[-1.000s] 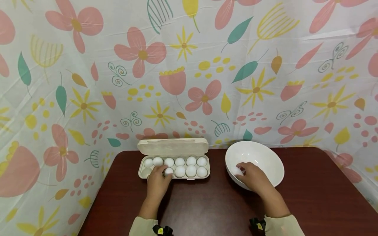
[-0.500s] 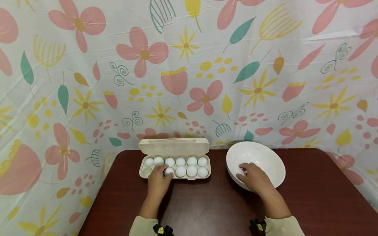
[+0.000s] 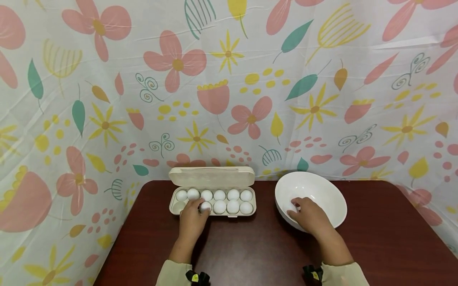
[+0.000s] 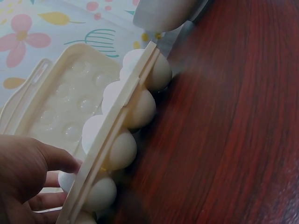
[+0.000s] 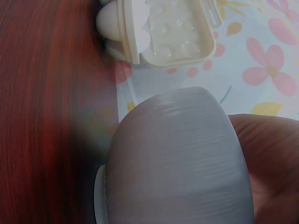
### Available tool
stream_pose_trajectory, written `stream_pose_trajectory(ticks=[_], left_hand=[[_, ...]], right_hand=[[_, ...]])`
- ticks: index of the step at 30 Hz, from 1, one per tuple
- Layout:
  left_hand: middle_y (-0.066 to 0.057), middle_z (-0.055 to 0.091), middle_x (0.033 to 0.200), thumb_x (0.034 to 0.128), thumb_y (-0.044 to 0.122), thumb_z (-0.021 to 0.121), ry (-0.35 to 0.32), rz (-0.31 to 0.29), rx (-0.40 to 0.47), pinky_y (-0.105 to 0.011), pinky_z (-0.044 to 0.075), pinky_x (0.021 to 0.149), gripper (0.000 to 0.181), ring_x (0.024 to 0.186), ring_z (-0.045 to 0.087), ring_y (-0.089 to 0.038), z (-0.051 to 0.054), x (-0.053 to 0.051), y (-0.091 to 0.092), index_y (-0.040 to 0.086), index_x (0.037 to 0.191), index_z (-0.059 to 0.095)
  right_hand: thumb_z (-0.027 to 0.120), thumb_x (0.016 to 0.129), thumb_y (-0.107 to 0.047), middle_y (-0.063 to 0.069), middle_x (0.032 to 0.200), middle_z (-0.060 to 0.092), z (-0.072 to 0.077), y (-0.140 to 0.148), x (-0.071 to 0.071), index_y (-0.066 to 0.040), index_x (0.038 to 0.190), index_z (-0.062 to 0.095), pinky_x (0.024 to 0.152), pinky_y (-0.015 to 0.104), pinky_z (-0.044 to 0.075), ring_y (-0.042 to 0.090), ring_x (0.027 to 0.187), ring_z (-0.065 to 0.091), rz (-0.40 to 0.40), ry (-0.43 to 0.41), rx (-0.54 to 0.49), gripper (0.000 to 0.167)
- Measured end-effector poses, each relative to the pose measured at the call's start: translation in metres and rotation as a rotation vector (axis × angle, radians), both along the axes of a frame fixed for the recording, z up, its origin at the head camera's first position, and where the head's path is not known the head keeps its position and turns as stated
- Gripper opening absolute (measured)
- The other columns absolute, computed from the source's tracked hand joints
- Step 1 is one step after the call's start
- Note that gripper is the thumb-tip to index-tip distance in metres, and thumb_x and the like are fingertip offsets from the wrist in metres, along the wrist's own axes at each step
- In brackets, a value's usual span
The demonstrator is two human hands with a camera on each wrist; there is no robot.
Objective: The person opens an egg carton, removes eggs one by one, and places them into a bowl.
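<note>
A cream egg carton [image 3: 212, 176], its lid raised, stands at the table's back and holds two rows of white eggs. My left hand [image 3: 192, 224] grips a white egg [image 3: 205, 207] in the front row, thumb and fingers around its sides. The front-left cup [image 3: 178, 207] has no egg in it. My right hand [image 3: 310, 216] reaches over the near rim of a white bowl [image 3: 327, 194], fingers curled around an egg [image 3: 288, 205] that is hard to make out against the bowl. In the right wrist view, the bowl's outer wall [image 5: 177, 154] hides most of that hand.
Carton and bowl stand side by side on a dark red-brown table [image 3: 247, 250], with a gap between them. Directly behind the table's back edge hangs a floral-patterned cloth [image 3: 229, 91], which also runs along the left side.
The head view has shifted slightly. My left hand keeps its grip on the egg in the carton. The egg at my right hand shows less clearly, the fingers still inside the bowl.
</note>
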State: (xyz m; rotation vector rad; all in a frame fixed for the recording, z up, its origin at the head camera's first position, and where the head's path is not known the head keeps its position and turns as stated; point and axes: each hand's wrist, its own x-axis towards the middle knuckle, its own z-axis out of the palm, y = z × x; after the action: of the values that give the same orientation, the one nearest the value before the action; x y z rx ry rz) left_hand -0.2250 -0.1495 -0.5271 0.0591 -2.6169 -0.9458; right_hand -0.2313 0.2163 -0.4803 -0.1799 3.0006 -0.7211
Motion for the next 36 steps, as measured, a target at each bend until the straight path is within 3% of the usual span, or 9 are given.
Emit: stream_pose_trajectory(ticks=[10,21,29,36], left_hand=[[-0.016,0.069,0.122,0.0859,0.020,0.076,-0.005,0.009,0.005,-0.055,0.046,0.092,0.037,0.114,0.067,-0.033,0.000,-0.001,0.000,0.003,0.119,0.073],[-0.017,0.070,0.114,0.0843,0.017,0.079,0.013,0.001,0.038,-0.051,0.053,0.088,0.036,0.101,0.069,-0.032,-0.001,-0.001,-0.003,0.002,0.116,0.073],[-0.016,0.067,0.115,0.0893,0.022,0.076,-0.024,0.006,0.069,-0.046,0.056,0.085,0.037,0.102,0.069,-0.030,0.006,0.000,-0.003,0.003,0.121,0.070],[-0.016,0.068,0.115,0.0898,0.022,0.075,-0.003,0.017,0.114,-0.048,0.055,0.086,0.038,0.103,0.067,-0.031,0.016,0.002,0.001,0.003,0.122,0.070]], right_hand=[[0.071,0.090,-0.027,0.021,0.103,0.070,0.000,0.001,0.001,0.004,0.122,0.067,0.089,0.054,0.053,0.033,0.096,0.067,-0.006,0.012,0.002,0.045],[0.071,0.089,-0.026,0.021,0.102,0.069,0.003,0.001,0.003,0.005,0.121,0.067,0.088,0.054,0.052,0.034,0.095,0.067,-0.019,0.011,0.004,0.044],[0.069,0.091,-0.027,0.031,0.118,0.065,0.005,0.002,0.002,0.007,0.125,0.065,0.098,0.058,0.049,0.045,0.112,0.063,-0.036,0.005,0.009,0.048],[0.066,0.094,-0.028,0.032,0.126,0.060,0.006,0.004,0.002,0.005,0.128,0.063,0.101,0.061,0.046,0.048,0.120,0.057,-0.044,0.059,-0.026,0.048]])
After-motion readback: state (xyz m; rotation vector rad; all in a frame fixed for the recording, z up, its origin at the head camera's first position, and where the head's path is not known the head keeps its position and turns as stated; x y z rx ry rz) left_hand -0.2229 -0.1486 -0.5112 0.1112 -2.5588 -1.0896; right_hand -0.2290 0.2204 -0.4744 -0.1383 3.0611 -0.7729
